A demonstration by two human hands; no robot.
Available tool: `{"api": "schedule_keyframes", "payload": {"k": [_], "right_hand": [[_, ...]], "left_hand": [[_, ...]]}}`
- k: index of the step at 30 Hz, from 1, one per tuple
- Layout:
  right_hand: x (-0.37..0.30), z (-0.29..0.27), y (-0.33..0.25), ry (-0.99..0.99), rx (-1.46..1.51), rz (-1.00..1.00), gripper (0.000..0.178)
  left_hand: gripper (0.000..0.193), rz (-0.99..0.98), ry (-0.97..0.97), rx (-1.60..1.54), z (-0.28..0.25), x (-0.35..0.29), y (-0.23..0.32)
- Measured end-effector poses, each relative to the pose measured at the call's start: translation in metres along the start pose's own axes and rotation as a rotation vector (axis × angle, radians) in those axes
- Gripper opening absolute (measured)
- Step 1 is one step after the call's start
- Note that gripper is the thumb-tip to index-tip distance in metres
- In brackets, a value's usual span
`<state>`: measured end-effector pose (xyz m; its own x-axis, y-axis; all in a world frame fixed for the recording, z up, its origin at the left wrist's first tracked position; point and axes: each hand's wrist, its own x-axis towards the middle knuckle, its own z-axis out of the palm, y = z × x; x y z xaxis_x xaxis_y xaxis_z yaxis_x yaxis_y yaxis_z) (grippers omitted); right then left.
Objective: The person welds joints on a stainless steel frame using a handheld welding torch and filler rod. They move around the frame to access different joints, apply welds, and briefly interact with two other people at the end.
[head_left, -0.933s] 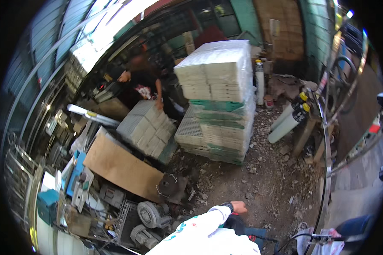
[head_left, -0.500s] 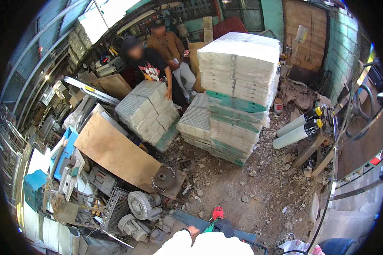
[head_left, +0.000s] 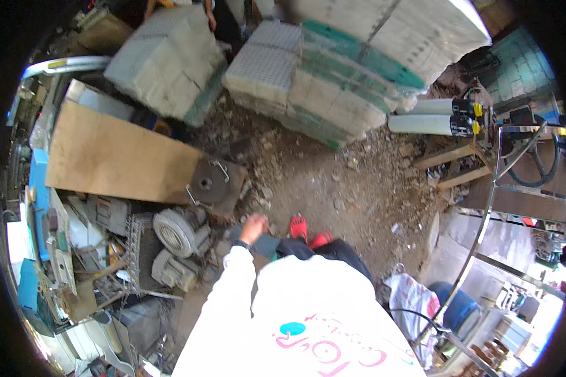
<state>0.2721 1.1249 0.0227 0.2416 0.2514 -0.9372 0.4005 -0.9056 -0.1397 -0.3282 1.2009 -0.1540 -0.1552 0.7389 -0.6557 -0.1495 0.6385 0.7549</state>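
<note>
My left hand [head_left: 254,229], with a dark band at the wrist, hangs low beside my body. Its fingers look loosely bent and somewhat blurred, and I see nothing held in them. Close by on its left lies a square rusty plate with a round dark hub and metal handles [head_left: 205,183]. My right hand is out of sight. Below me are my red shoes [head_left: 299,227] on the dirt floor, with the front of my white top filling the lower middle.
Wrapped stacks of white crates [head_left: 163,69] and white-and-green crates [head_left: 333,94] stand ahead. Left are a brown board [head_left: 119,151] and grey motors [head_left: 181,231]. Right are two cylinders [head_left: 421,124], a metal frame [head_left: 484,226] and a blue drum [head_left: 456,308]. Rubble covers the floor; part of another person shows behind the crates.
The view has tilted down and moved forward, bringing the crates and cylinders nearer. My left forearm and both shoes now show more fully; the two people ahead are mostly cut off.
</note>
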Motion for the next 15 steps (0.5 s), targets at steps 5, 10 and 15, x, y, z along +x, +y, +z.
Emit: {"api": "schedule_keyframes", "payload": {"k": [5, 10, 15], "right_hand": [[0.009, -0.016, -0.097, -0.09, -0.039, -0.044, 0.027], [0.035, -0.032, -0.255, 0.088, -0.094, -0.519, 0.03], [-0.024, -0.043, -0.436, 0.166, 0.1, -0.954, 0.023]], "left_hand": [[0.022, -0.08, 0.203, -0.084, -0.012, -0.015, 0.044], [0.029, -0.052, 0.082, 0.319, -0.02, -0.027, -0.017], [0.025, -0.145, 0.225, -0.149, 0.014, 0.014, 0.081]]}}
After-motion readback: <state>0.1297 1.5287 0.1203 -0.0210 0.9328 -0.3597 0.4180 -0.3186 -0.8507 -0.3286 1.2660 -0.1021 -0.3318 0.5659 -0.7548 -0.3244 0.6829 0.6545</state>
